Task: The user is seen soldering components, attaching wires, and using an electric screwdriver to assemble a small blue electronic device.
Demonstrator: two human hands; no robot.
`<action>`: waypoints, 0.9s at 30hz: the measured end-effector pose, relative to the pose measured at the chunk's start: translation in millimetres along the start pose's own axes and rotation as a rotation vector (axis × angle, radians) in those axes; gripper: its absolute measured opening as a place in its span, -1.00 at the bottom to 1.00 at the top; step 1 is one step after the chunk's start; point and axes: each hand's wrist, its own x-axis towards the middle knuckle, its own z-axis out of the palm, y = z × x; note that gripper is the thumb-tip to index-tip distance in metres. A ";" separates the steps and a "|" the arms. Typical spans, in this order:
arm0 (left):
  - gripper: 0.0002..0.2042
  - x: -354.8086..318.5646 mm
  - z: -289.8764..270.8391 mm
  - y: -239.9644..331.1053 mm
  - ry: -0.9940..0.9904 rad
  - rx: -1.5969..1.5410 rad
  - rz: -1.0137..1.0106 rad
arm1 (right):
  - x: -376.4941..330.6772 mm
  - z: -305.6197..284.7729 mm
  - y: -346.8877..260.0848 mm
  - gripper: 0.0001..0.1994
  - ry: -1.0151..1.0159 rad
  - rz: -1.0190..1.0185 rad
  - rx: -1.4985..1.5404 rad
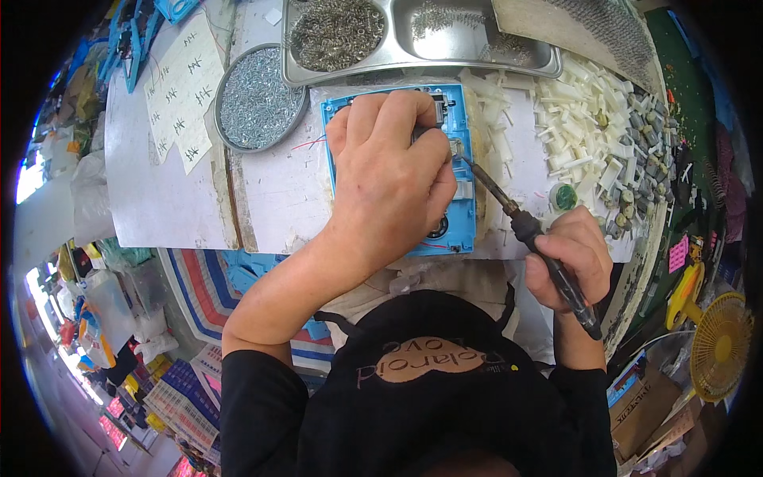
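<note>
A blue plastic housing point(455, 232) with small parts and thin wires inside lies on the table in front of me. My left hand point(389, 171) is over it, fingers bent and pressed down into it, hiding most of its middle. What those fingers pinch is hidden beneath the hand. My right hand point(574, 258) grips the black handle of a soldering iron point(526, 227). Its thin metal tip points up and left to the housing's right side, beside a small metal part point(456, 148) close to my left fingers.
A round tray point(220, 119) of small screws stands left of the housing. Behind is a metal tray point(391, 62) with springs. White plastic pieces point(584, 131) and grey parts point(648, 151) are heaped at right, near a green roll point(563, 196). A yellow fan point(719, 346) stands lower right.
</note>
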 end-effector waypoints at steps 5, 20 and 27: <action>-0.90 0.5 -0.1 1.3 0.007 0.002 0.002 | 1.2 4.7 -0.1 -0.71 0.009 0.002 0.007; -0.86 -1.2 0.8 -1.4 0.014 0.007 0.023 | -1.0 -2.3 -0.2 -0.74 0.040 0.011 0.003; -0.88 -2.9 -2.7 -2.0 0.005 -0.019 0.009 | -0.2 -5.3 0.6 -0.75 0.045 0.006 0.005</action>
